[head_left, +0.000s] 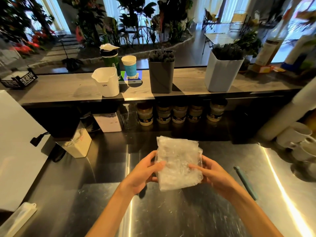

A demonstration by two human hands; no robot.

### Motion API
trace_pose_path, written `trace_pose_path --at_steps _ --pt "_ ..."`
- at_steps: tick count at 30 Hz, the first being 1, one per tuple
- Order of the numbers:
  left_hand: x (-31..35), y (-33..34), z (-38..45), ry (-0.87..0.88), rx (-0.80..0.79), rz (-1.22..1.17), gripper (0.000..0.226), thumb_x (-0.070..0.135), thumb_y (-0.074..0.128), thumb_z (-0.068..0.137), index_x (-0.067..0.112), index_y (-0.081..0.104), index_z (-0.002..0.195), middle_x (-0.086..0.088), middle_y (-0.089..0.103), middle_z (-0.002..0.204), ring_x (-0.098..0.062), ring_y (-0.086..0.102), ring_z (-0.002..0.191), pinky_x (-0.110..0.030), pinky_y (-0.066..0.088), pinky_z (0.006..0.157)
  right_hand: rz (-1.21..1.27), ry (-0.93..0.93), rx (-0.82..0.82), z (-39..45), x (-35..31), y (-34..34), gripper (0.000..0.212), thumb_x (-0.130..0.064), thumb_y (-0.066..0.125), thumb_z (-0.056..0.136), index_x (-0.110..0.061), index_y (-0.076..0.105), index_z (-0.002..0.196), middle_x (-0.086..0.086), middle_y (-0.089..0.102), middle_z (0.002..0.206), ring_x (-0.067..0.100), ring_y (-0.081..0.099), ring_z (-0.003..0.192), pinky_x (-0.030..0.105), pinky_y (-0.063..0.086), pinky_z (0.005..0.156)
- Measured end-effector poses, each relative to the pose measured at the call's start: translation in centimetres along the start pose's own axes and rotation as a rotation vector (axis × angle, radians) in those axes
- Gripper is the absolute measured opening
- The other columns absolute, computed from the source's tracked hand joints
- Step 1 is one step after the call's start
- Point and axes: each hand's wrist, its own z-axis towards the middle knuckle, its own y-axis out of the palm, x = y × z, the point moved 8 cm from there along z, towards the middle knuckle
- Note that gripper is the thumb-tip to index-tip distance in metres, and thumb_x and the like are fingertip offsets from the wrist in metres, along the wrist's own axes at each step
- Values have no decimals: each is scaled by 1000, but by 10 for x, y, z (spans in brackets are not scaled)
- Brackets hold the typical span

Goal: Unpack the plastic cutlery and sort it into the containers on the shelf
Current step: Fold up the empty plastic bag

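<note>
Head view: left hand (145, 170) and right hand (212, 175) pinch the sealed cutlery bag (177, 161) below the shelf (68, 88); it probably opens best torn along its top edge.

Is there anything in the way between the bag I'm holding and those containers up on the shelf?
Nothing visible blocks the way. Both hands, left hand and right hand, hold the clear bag above the steel counter; open air lies up to the dark container and the white container on the shelf.
</note>
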Motion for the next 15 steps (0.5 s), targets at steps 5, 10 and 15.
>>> trace_pose_path --at_steps 5,10,15 --pt "5 -9 -5 72 123 -186 22 -4 57 95 12 73 97 -5 75 92 -21 71 87 -28 61 67 104 -54 13 2 0 -6 28 6 56 94 -9 79 98 12 75 95 16 68 75 23 58 64" --pt "12 -11 -9 108 4 -335 27 28 51 90 2 56 93 -19 65 101 -26 62 85 -31 53 60 -63 -84 21 4 -11 -11 22 1 54 99 0 74 108 16 75 107 23 72 101 24 58 81" --pt "5 -8 -5 11 3 75 35 47 67 89 19 61 109 -8 68 110 -20 69 95 -47 58 84 -163 -85 -22 5 -33 6 34 -2 44 104 -10 74 117 6 75 118 18 69 112 26 55 91"
